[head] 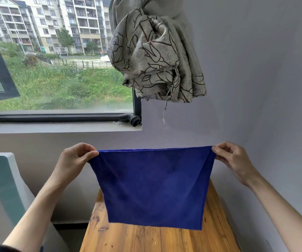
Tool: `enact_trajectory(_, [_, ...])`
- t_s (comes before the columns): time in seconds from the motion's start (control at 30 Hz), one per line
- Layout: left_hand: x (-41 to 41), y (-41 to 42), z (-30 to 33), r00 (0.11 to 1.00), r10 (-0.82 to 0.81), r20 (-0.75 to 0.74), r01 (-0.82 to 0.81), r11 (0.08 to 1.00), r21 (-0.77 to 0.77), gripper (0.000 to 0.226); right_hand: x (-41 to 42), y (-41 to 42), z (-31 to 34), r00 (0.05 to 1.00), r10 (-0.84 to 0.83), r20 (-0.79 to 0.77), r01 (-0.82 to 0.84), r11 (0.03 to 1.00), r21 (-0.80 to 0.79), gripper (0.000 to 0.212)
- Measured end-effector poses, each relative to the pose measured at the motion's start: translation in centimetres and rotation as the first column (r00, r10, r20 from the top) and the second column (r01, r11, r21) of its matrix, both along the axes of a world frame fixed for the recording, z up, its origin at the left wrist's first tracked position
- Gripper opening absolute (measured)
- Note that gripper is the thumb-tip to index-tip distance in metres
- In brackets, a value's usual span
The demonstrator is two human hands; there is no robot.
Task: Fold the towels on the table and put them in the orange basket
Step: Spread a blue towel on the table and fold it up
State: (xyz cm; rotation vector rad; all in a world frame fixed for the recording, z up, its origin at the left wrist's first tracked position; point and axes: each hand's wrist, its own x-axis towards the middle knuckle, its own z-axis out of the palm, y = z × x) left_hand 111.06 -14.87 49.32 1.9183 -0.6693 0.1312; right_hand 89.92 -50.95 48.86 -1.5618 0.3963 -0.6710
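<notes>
Head view: a person is holding a blue towel [153, 188] up in the air in front of the wall, above the far end of a wooden table [146, 240].
Left hand: the left hand [75, 157] is pinching the towel's upper left corner, thumb and fingers curling round the edge.
Right hand: the right hand [232, 157] is pinching the upper right corner in the same way, well apart from the left.
Towel position: it is hanging between the two hands, its top edge stretching taut and level, its bottom edge hanging in front of the tabletop; whether it is touching the wood cannot be told.
Containers: no basket is showing in this view.
Towel look: deep blue, plain, roughly square, narrowing slightly toward the bottom, with soft diagonal creases running down from each pinched corner.
Surroundings: a knotted patterned curtain [155, 51] is hanging above, beside a window [59, 60].
</notes>
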Motion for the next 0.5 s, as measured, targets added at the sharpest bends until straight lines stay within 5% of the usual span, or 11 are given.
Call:
enact_trajectory(0.27, [0.5,0.1,-0.8,0.998,-0.044,0.035,0.042,0.996,0.075,0.026,0.3,-0.2,-0.4,0.992,-0.078,-0.098,0.066,0.990,-0.123,0.003])
enact_trajectory(0.5, [1.0,-0.4,-1.8,0.997,-0.024,0.067,0.016,0.992,0.123,0.031,0.8,-1.1,-0.5,0.960,-0.146,-0.237,0.070,0.951,-0.301,0.020])
